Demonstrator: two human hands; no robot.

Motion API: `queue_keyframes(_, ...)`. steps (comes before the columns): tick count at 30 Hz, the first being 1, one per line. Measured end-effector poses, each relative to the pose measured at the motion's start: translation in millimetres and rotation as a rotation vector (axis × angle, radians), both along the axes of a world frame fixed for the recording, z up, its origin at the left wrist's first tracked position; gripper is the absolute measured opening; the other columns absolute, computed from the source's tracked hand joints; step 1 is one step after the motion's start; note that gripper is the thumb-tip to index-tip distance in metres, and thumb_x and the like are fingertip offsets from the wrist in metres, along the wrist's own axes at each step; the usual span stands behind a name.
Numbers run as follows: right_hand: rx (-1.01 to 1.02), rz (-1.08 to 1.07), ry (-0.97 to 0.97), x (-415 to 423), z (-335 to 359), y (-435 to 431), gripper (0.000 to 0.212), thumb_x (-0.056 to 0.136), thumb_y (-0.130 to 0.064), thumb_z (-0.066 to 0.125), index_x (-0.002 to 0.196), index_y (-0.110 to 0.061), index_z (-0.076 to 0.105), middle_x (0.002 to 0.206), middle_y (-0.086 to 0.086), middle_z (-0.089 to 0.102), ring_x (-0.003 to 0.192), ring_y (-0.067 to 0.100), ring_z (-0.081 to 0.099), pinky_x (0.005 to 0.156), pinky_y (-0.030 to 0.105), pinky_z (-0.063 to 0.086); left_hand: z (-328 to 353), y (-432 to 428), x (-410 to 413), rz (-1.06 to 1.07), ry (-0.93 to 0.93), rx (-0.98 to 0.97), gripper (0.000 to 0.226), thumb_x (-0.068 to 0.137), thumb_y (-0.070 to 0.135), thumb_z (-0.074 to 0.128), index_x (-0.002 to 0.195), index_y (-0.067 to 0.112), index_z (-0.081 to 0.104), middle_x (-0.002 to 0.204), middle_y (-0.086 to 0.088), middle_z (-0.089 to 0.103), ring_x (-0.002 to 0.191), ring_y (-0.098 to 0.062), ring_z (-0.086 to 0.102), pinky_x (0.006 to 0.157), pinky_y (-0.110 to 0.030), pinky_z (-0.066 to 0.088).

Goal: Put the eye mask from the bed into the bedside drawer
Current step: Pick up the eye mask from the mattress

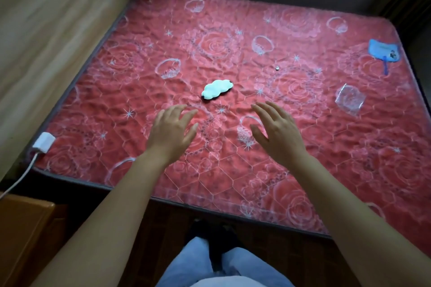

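Just both hands, left hand (172,131) and right hand (277,131), seemingly hovering, fingers spread.

Pale mint eye mask (217,89), red rose-patterned mattress (233,37)

bare mattress (233,170) between hands and eye mask (217,89), nothing blocking

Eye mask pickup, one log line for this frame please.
phase: reach | eye mask: flat on bed, untouched | left hand: open, empty, short of it | right hand: open, empty | drawer: not seen
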State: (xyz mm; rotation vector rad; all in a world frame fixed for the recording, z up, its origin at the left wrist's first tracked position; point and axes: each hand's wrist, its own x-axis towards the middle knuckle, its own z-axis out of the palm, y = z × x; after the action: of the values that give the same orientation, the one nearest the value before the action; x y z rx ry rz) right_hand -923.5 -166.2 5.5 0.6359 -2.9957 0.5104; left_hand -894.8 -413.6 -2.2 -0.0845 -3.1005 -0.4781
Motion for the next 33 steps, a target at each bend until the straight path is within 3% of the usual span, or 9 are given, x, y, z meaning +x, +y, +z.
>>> queue_keyframes(13, -0.006, -0.063, -0.035, -46, -43, -19, 0.043, 0.093, -0.026, 0.045, 0.132, -0.008, 0.044, 0.135, 0.014, 0.052, 0.131, 0.03, 0.04, 0.108, 0.049, 0.033, -31, -12, -71, -0.078, -0.002, -0.016, 0.043, 0.092, 0.034, 0.041, 0.132, 0.019, 0.041, 0.141, -0.014, 0.042, 0.133, -0.029, 0.032, 0.112, -0.052, 0.021)
queue_keyframes(27, 0.046, -0.014, -0.09, -144, -172, -35, 0.043, 0.092, -0.028, 0.04, 0.127, -0.004, 0.048, 0.129, 0.015, 0.057, 0.123, 0.03, 0.048, 0.104, 0.045, 0.04, -171, -21, -172, 0.017, -0.028, -0.013, 0.042, 0.092, 0.031, 0.041, 0.13, 0.014, 0.043, 0.139, -0.016, 0.044, 0.13, -0.03, 0.036, 0.109, -0.049, 0.022)
queue_keyframes(33, -0.005, -0.049, -0.117, -201, -251, -53, 0.038, 0.09, -0.021, 0.049, 0.121, 0.001, 0.051, 0.123, 0.019, 0.06, 0.114, 0.035, 0.052, 0.098, 0.043, 0.04, -265, -34, -226, 0.043, -0.193, -0.11, 0.048, 0.092, 0.035, 0.04, 0.134, 0.012, 0.035, 0.141, -0.018, 0.038, 0.131, -0.032, 0.032, 0.105, -0.048, 0.027)
